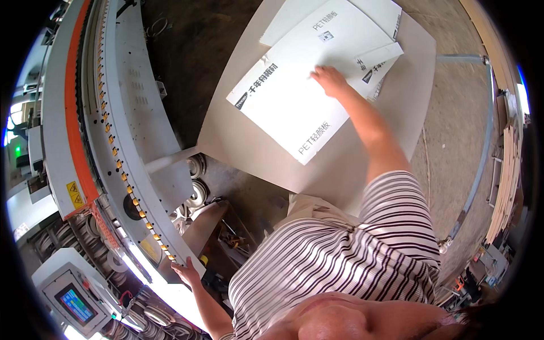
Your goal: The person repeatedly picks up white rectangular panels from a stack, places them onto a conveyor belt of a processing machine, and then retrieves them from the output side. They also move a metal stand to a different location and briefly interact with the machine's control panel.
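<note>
My right hand (330, 80) reaches out over a white printed panel (283, 96), its slightly bent fingers touching or just above the upper face. I see nothing held in it. More white panels (294, 20) lie beneath and beside this one, fanned at angles on a large grey-brown board (255, 153) in front of me. At the lower left, my left hand (187, 273) is at the near end of a long machine's edge, beside a row of small yellow rollers (129, 192). Its thumb stands apart from the fingers, and no object shows in it.
The long grey machine with an orange strip (71, 113) runs along my left. Its control box with a lit screen (76, 303) stands at the lower left. Coiled rolls (198, 192) sit below the machine. A metal rail (484, 153) and stacked boards (504, 181) are at right.
</note>
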`<state>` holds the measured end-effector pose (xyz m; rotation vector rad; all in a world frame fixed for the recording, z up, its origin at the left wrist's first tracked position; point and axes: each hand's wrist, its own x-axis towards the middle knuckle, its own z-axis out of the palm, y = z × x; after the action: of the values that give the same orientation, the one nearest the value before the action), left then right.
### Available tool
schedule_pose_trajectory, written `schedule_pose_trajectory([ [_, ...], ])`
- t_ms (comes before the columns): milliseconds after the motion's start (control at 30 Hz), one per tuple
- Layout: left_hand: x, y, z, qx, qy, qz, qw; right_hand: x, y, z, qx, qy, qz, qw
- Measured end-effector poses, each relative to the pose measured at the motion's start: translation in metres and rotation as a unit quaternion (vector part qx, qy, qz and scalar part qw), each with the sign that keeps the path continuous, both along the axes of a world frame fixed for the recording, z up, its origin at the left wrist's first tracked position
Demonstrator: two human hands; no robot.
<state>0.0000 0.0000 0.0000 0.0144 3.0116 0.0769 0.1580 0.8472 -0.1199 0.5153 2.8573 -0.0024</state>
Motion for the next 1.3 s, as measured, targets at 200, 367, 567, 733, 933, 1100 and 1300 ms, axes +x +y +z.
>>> schedule_pose_trajectory([
  [200, 0.005, 0.009, 0.005, -0.031, -0.02, 0.042, 0.998, 0.188, -0.123, 0.024, -0.056, 0.007, 0.179, 0.982],
  [367, 0.004, 0.013, 0.008, -0.014, -0.011, 0.018, 1.0, 0.198, -0.182, 0.0, -0.158, -0.021, 0.076, 0.984],
  [567, -0.002, 0.003, 0.001, -0.038, 0.012, 0.008, 0.999, 0.128, -0.179, -0.034, -0.531, 0.282, -0.615, 0.51],
  [733, 0.011, 0.183, 0.025, 0.112, 0.122, -0.108, 0.98, 0.101, -0.191, -0.085, -0.623, 0.43, -0.605, 0.249],
  [933, 0.063, 0.317, -0.109, 0.384, -0.364, -0.049, 0.847, 0.099, -0.275, -0.091, -0.683, 0.314, -0.623, 0.218],
  [1100, 0.084, 0.344, -0.202, 0.383, -0.492, 0.259, 0.738, 0.129, -0.354, -0.109, -0.808, 0.13, -0.39, 0.422],
  [1300, 0.067, 0.295, -0.202, 0.537, -0.408, 0.232, 0.701, 0.147, -0.178, -0.054, -0.641, 0.096, -0.301, 0.7],
])
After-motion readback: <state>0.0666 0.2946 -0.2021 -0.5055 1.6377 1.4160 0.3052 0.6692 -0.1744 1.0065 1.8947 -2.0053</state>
